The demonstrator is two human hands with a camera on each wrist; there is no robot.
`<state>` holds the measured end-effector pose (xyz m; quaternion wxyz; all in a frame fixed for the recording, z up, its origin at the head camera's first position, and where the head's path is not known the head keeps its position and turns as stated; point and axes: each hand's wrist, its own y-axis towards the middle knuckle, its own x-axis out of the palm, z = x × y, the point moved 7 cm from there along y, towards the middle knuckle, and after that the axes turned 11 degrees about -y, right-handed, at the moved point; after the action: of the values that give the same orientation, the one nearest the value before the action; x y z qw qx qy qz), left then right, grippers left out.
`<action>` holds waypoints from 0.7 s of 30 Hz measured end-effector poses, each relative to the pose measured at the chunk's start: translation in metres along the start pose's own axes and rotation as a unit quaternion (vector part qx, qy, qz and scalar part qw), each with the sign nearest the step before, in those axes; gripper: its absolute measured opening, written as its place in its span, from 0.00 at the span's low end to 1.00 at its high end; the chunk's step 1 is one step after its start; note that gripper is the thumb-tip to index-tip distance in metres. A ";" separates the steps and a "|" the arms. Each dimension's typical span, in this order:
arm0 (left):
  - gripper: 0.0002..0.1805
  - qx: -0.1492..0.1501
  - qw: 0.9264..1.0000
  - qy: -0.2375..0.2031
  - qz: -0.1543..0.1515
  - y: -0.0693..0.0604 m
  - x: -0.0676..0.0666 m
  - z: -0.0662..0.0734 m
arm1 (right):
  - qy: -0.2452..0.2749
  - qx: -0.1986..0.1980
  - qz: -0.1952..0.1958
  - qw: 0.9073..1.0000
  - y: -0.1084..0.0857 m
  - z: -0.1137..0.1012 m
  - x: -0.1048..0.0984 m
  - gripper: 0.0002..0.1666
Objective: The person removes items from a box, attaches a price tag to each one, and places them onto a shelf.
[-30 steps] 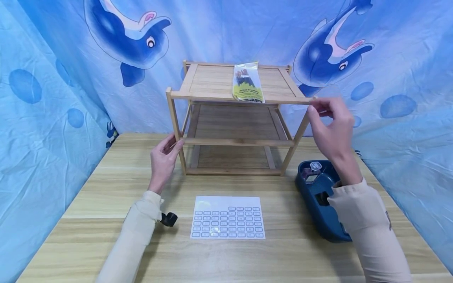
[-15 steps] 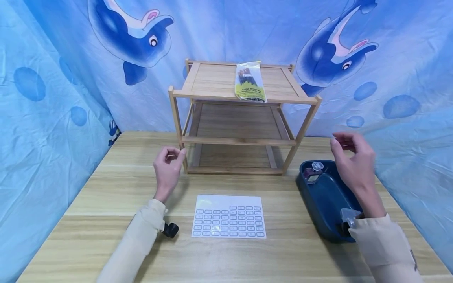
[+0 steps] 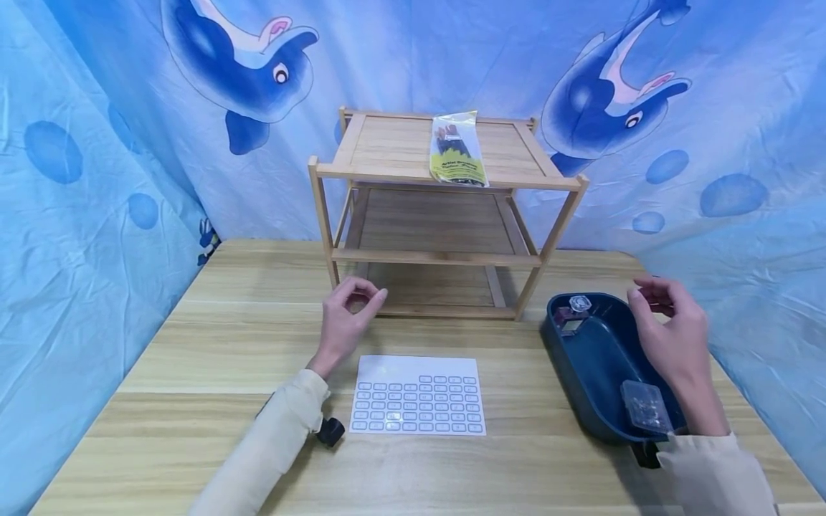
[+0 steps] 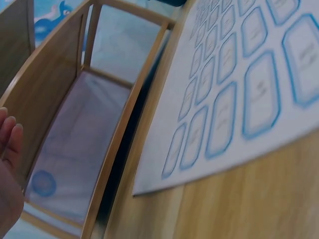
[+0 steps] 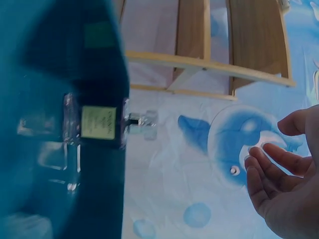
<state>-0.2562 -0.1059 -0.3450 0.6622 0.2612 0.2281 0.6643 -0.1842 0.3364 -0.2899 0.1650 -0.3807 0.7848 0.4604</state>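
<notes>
My left hand [image 3: 345,322] hovers in front of the wooden rack's [image 3: 432,257] lower left corner, fingers loosely bent and holding nothing. Below and to its right lies a white sheet [image 3: 416,395] printed with rows of small boxes. My right hand [image 3: 674,337], its fingers bent and empty, is over the right side of the blue bin [image 3: 568,380]. Inside the bin, a bottle [image 3: 571,320] with a clear stopper stands at the far end and a clear plastic box [image 3: 645,405] lies at the near end. In the right wrist view the bottle [image 5: 98,122] shows a pale label.
A packet of brushes [image 3: 457,152] lies on the rack's top shelf. Behind the table [image 3: 193,430] hangs a blue curtain [image 3: 413,57] with dolphins on it. Black wrist-mounted pieces show near both sleeves.
Both hands have come away from the rack. My right hand has moved down and right to over the bin; my left has moved right and slightly down.
</notes>
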 end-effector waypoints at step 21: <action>0.06 -0.007 0.992 -0.020 -0.126 -0.008 0.065 -0.032 | -0.039 0.109 -0.027 0.993 -0.040 0.065 -0.019 0.18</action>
<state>-0.2705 -0.0396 -0.3714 0.7464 0.2391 0.2417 0.5721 -0.1477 0.3886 -0.3366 0.2484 -0.3632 0.8127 0.3820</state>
